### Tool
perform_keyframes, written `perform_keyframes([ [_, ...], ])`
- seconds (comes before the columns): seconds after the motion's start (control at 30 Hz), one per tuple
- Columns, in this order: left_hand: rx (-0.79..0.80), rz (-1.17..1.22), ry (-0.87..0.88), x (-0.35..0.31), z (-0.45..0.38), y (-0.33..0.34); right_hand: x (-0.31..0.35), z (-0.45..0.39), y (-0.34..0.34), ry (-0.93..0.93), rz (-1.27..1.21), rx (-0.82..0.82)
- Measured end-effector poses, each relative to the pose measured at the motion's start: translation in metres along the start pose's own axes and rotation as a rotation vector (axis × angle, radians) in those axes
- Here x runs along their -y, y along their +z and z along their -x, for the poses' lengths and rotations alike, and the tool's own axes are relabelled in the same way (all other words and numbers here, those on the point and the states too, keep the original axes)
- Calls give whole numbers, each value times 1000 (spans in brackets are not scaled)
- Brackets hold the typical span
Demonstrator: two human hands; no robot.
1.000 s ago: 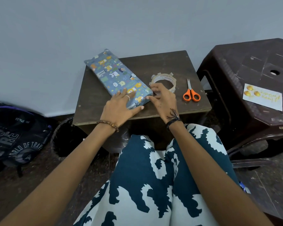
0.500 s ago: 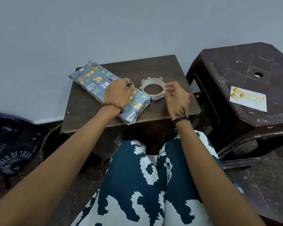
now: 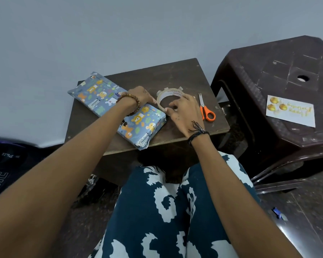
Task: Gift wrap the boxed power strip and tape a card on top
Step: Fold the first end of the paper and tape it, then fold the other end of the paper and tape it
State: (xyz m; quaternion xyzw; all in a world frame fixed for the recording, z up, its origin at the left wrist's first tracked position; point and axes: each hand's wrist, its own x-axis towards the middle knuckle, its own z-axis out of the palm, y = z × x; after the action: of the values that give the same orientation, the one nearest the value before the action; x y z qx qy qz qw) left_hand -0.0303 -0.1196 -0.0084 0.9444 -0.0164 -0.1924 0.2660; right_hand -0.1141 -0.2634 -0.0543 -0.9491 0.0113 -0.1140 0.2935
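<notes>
The right hand (image 3: 183, 112) pinches the near rim of the tape roll (image 3: 169, 98), fingers closed on it as if hunting the loose end; the left hand (image 3: 141, 96) lies flat on the wrapped box (image 3: 119, 108), holding it to the tabletop (image 3: 185, 75) without gripping. The near end of the box overhangs the tabletop edge below the left wrist, so a hard pull on the tape could likely tip it off. Just right of the right hand lie the scissors (image 3: 206, 109), easy to knock. Farther right, the card (image 3: 291, 110) waits on the plastic stool (image 3: 268, 71).
</notes>
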Motion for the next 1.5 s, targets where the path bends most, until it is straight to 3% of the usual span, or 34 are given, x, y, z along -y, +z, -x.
perform_keyframes([
  [0.27, -93, 94, -78, -14, 4, -2, 4, 2, -9, 53, 1, -36],
  [0.37, -115, 154, -204, -21, 6, -8, 5, 2, -11, 51, -25, -74],
  [0.53, -245, 626, -84, -10, 21, -33, 3, -3, -6, 34, 38, -87],
  [0.63, -176, 521, 61, -3, 36, -36, 7, -3, -2, -13, -48, -139],
  [0.77, -64, 412, 193, 10, 50, -29, 21, 4, -11, -54, -523, -222],
  [0.97, 70, 385, 303, 15, 73, -19, 40, 18, -6, -3, -989, 62],
  [1.2, 52, 287, 379, 24, 83, -19, 45, 27, -5, 118, -1003, -34],
  [1.33, 102, 267, 407, 36, 94, -19, 43, 40, -10, 136, -880, -101],
  [1.5, 249, -253, 491, 70, 99, -14, 33, 59, -10, 226, -627, -41],
])
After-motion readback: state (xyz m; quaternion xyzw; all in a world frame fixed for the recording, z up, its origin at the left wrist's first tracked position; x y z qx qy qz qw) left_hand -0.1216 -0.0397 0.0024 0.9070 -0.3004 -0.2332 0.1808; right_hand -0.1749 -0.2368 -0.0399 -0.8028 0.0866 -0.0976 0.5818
